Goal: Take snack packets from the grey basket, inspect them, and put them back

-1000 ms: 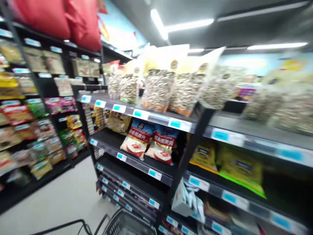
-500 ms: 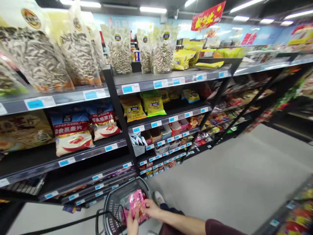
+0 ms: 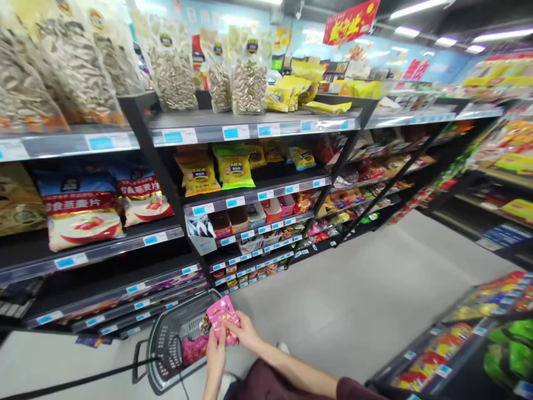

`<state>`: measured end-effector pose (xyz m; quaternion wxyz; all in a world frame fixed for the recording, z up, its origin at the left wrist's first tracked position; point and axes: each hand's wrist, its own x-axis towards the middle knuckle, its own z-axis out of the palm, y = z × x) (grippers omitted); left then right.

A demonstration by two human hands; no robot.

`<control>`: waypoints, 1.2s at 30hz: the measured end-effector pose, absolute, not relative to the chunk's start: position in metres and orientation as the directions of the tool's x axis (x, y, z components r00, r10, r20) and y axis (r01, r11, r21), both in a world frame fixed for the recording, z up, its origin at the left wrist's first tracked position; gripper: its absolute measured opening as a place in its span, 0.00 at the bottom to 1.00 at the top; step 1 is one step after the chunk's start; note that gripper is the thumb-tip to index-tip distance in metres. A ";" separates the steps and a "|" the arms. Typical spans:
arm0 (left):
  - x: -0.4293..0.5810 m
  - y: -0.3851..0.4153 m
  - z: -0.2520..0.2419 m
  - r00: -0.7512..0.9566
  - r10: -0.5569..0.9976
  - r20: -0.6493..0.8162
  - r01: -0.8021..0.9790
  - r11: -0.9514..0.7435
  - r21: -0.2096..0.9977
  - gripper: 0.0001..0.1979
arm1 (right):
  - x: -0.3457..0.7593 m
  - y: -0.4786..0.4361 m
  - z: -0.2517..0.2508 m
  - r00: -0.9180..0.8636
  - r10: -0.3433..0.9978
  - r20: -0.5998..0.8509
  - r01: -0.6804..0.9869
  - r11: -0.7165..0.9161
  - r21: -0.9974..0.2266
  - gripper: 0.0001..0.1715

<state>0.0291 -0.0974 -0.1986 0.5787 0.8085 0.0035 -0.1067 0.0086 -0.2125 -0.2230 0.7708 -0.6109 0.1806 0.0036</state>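
Both of my hands hold a pink snack packet (image 3: 220,313) above the right rim of a grey shopping basket (image 3: 155,355). My left hand (image 3: 216,347) grips its lower left side with the fingers closed. On its right side, my right hand (image 3: 244,333) pinches the packet near the lower corner. Inside the basket lie more pink packets (image 3: 195,350), partly covered by my hands and the held packet. A small dark-coloured item next to them is too small to name.
Shelves with price tags (image 3: 154,239) run along the left, carrying oatmeal bags (image 3: 85,219), sunflower seed bags (image 3: 250,83) and yellow snack bags (image 3: 235,166). Grey floor (image 3: 345,289) stretches to the right. A low rack of colourful packets (image 3: 441,355) stands at the lower right.
The pink packet has come up and slightly left with both hands, showing more of the packets in the basket. The view has shifted to the right.
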 end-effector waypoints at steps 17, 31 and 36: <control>-0.086 -0.292 -0.178 0.963 -0.232 -0.134 0.127 -0.045 0.991 0.26 | -0.116 -0.393 -0.189 0.881 -0.453 -0.133 -0.016 0.253 -0.967 0.21; -0.106 -0.407 -0.140 0.805 -0.583 -0.107 0.200 0.098 0.975 0.18 | -0.180 -0.487 -0.153 0.656 -0.746 -0.112 0.098 0.231 -0.968 0.19; -0.115 -0.404 -0.147 0.791 -0.580 -0.193 0.278 0.060 0.959 0.17 | -0.191 -0.485 -0.157 0.670 -0.718 -0.189 0.072 0.317 -0.946 0.21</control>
